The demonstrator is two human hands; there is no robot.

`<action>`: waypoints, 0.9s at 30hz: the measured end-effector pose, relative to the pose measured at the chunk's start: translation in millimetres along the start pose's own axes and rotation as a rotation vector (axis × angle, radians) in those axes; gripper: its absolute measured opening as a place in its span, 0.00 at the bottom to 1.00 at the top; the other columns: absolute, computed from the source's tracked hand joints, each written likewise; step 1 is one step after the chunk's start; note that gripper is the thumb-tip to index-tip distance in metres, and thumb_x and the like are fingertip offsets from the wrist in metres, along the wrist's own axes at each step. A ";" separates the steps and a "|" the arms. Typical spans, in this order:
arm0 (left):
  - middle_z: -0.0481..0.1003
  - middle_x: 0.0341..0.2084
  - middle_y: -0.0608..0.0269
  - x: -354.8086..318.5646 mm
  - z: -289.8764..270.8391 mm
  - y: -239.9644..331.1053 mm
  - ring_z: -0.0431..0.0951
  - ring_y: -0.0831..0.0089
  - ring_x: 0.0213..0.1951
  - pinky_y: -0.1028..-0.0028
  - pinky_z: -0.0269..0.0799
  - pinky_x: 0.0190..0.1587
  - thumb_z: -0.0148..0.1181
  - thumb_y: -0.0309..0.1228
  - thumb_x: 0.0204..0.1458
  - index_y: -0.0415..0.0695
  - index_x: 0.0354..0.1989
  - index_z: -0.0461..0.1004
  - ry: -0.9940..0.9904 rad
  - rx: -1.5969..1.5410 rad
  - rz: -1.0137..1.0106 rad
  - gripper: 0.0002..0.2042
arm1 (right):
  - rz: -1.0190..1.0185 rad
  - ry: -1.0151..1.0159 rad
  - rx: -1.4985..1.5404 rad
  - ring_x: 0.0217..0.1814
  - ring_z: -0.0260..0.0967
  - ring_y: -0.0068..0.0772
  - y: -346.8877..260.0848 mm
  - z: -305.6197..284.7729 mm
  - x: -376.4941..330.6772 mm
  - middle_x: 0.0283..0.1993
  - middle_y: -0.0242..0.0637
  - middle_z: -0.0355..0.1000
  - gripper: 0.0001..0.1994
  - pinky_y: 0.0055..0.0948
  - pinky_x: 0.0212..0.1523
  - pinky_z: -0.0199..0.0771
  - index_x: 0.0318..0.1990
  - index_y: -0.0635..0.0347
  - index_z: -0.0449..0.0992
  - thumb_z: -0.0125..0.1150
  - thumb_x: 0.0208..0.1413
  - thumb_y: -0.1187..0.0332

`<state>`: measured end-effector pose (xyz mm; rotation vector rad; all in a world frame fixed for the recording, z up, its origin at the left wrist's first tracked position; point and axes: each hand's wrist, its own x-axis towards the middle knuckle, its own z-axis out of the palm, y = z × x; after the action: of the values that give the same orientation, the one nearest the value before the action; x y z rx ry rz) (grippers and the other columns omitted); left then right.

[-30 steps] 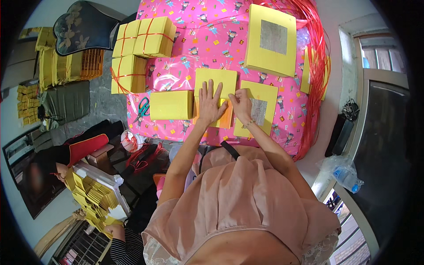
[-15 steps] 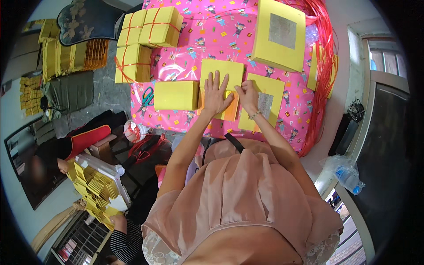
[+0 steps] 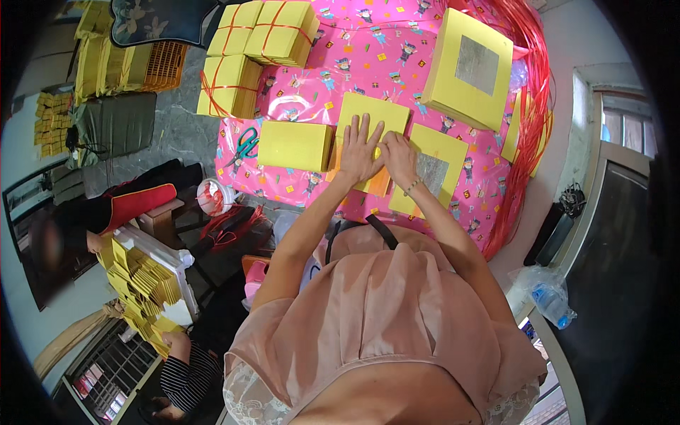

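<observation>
My left hand lies flat with spread fingers on a yellow paper sheet at the middle of the table. Close against its thumb is my right hand, its fingers curled in at the sheet's lower right part; what they grip, if anything, is hidden. An orange patch shows below my hands. To the right lies another yellow sheet with a silvery rectangle, partly under my right wrist. Left of my hands sits a yellow paper stack, with teal-handled scissors beside it.
Yellow bundles tied with red string stand at the far left of the pink patterned table cover. A tall yellow stack is at the far right, near hanging red strands. At lower left, other people handle folded yellow papers.
My right hand has moved left over the sheet, from its right edge to beside my left thumb. My left hand stays flat on the paper. The whole view has shifted slightly.
</observation>
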<state>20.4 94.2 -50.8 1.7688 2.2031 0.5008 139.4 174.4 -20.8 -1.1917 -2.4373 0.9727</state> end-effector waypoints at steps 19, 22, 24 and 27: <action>0.44 0.70 0.42 -2.8 -17.0 -19.5 0.39 0.43 0.71 0.47 0.37 0.69 0.54 0.58 0.46 0.52 0.71 0.50 -0.021 -0.003 0.028 0.44 | -0.161 0.017 -0.046 0.42 0.68 0.49 10.9 6.9 -2.3 0.38 0.44 0.66 0.13 0.43 0.43 0.70 0.41 0.61 0.68 0.64 0.51 0.68; 0.44 0.70 0.41 -2.7 -21.7 -18.0 0.38 0.42 0.71 0.48 0.36 0.70 0.58 0.53 0.43 0.50 0.71 0.51 -0.055 -0.072 0.013 0.44 | -0.191 -0.020 -0.108 0.44 0.69 0.52 13.5 -1.5 -2.1 0.46 0.45 0.63 0.25 0.43 0.43 0.73 0.53 0.62 0.65 0.68 0.48 0.67; 0.44 0.70 0.41 -3.7 -26.0 -17.4 0.38 0.41 0.71 0.48 0.36 0.70 0.61 0.46 0.42 0.48 0.69 0.54 0.020 -0.289 -0.037 0.42 | -0.256 -0.054 -0.165 0.42 0.70 0.50 13.1 -1.3 2.8 0.47 0.44 0.62 0.26 0.42 0.40 0.74 0.56 0.61 0.65 0.66 0.51 0.65; 0.54 0.64 0.41 -10.6 -20.0 3.5 0.49 0.41 0.66 0.50 0.45 0.67 0.61 0.33 0.44 0.43 0.62 0.61 0.305 -0.349 -0.092 0.33 | -0.336 -0.071 -0.292 0.41 0.71 0.45 15.0 -0.7 8.1 0.44 0.43 0.64 0.23 0.39 0.39 0.76 0.53 0.61 0.67 0.64 0.52 0.63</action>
<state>17.4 82.6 -31.3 1.4802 2.2012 1.1209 143.6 187.6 -30.7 -0.7921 -2.7862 0.5865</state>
